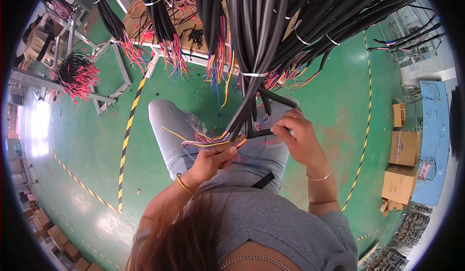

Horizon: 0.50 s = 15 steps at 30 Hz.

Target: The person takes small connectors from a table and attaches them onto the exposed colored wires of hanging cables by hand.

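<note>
Left hand (215, 158) is closed on a spray of coloured wires (206, 144), thumb pressed against fingers, while the right hand (296, 131) pinches a short black cable end (261, 133) between thumb and fingertips; both hands are near each other, above the person's lap. Beneath everything spreads a green floor (334, 91), marked with yellow-and-black tape (129, 135). A brown-topped bench (181, 21) stands ahead, behind the hanging cables. The main black cable bundle (256, 23) comes down from the upper edge to the hands, its lower ends splitting apart below a white tie (254, 74). To its left hang 2 tied black bundles (157, 16), fringed with red, pink and blue wire ends. Far right, brown cartons (405, 148) sit beside a blue panel (432, 137). Smallest are the wire tips; where several run behind the fingers, I cannot tell.
</note>
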Each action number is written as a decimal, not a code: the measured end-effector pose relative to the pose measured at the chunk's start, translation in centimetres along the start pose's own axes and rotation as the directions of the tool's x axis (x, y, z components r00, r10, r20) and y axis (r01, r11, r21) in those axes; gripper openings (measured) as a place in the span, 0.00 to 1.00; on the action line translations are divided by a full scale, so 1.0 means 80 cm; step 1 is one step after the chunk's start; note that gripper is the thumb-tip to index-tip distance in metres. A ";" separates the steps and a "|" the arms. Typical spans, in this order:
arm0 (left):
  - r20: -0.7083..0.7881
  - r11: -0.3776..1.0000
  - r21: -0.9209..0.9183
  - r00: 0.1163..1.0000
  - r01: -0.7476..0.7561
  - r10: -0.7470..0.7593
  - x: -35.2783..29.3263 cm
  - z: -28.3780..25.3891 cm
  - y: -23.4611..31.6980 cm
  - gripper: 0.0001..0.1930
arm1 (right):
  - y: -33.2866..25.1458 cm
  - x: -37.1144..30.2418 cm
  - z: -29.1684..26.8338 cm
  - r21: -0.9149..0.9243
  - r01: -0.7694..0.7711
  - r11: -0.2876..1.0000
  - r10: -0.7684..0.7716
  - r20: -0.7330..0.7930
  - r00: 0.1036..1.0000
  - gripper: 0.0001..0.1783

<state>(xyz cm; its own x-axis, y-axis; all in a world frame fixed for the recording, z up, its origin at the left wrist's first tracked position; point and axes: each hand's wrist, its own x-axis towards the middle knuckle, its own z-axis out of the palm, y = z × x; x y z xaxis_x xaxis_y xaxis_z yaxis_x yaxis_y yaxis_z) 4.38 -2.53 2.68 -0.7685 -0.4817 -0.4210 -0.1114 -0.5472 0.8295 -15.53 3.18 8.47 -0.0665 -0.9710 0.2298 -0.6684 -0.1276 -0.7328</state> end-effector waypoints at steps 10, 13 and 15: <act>-0.147 0.966 -0.023 0.957 -0.258 0.252 0.050 0.055 -0.039 0.14 | -0.065 0.011 0.109 -0.511 0.832 0.215 -0.675 0.538 0.505 0.11; -0.017 0.968 -0.092 0.972 -0.235 0.234 0.050 0.054 -0.042 0.15 | -0.066 0.000 0.097 -0.441 0.887 0.138 -0.731 0.559 0.391 0.11; -0.058 0.983 -0.104 0.987 -0.154 0.149 0.047 0.059 -0.035 0.15 | -0.063 0.005 0.080 -0.488 0.857 0.168 -0.788 0.455 0.413 0.09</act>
<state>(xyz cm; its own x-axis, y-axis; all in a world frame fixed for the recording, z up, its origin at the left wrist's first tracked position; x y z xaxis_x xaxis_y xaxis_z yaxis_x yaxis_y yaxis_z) -1.20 0.42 0.53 -0.7387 -0.5967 -0.3134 0.0745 -0.5344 0.8419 -7.45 2.15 8.15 0.8368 -0.3930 0.3812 -0.5303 -0.7547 0.3863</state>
